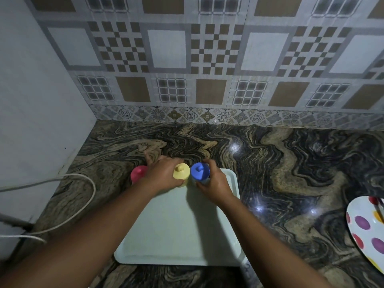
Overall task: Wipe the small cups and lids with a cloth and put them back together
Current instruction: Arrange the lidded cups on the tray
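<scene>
Head view: we look down at a pale tray (178, 235) lying on a dark, swirled stone counter (291, 163), with a patterned tile wall (187, 59) at twelve o'clock. Three small lidded cups stand in a row along the far edge of the tray, at about twelve o'clock from its middle. The red cup (138, 173) is at the ten o'clock end of the row, and appears to sit just off the tray corner on the counter, though the arm hides its base. The yellow cup (181, 174) is in the middle and the blue cup (200, 172) sits just beside it at its three o'clock; whether the two touch we cannot tell. Each cup wears its lid with a small knob on top.

Our left hand (161, 175) curls around the yellow cup from its nine o'clock side, the thumb against its near wall and the fingers wrapped behind it. Our right hand (214, 181) grips the blue cup from its three o'clock side, thumb on the near wall, fingers curved over the far side.

A white cable (91, 183) loops over the counter at nine o'clock. A white plate with coloured dots (365, 227) lies at the four o'clock edge, well apart from the tray.
</scene>
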Available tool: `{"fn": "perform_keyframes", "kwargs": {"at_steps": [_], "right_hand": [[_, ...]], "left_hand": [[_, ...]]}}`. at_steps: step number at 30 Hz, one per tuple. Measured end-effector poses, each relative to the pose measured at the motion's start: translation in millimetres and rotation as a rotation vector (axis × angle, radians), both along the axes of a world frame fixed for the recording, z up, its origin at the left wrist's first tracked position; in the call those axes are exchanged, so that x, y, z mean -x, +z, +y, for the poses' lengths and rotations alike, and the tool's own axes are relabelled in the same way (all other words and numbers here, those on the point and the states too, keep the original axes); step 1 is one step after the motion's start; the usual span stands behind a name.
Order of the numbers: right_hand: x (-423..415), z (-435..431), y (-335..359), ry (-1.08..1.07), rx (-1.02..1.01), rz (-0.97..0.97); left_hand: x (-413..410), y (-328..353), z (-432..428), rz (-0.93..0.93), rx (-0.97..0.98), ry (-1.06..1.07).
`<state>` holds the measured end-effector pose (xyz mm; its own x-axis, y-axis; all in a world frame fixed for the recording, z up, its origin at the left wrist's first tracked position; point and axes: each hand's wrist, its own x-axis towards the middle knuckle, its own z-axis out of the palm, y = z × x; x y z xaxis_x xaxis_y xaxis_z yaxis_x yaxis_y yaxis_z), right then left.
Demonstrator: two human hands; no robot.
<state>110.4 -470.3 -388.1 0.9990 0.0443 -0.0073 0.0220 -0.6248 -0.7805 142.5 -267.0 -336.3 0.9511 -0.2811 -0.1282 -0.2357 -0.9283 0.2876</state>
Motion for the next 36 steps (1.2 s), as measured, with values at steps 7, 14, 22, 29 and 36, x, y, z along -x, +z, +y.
{"fn": "perform_keyframes", "kwargs": {"at_steps": [7, 14, 22, 29, 36], "right_hand": [[-1, 4, 3, -0.011, 0.019, 0.102], [6, -11, 12, -0.01, 0.023, 0.103], [69, -49, -1, -0.111, 0.247, -0.009], [123, -58, -27, -0.196, 0.3, 0.171], [132, -55, -26, -0.355, 0.145, 0.179]], "left_hand": [[0, -2, 4, 0.028, 0.023, -0.036], [9, 23, 18, -0.278, 0.268, 0.077], [77, 16, 64, -0.281, 0.705, 0.497], [126, -33, 78, 0.02, 0.491, 0.693], [125, -51, 93, 0.139, 0.437, 0.694]]}}
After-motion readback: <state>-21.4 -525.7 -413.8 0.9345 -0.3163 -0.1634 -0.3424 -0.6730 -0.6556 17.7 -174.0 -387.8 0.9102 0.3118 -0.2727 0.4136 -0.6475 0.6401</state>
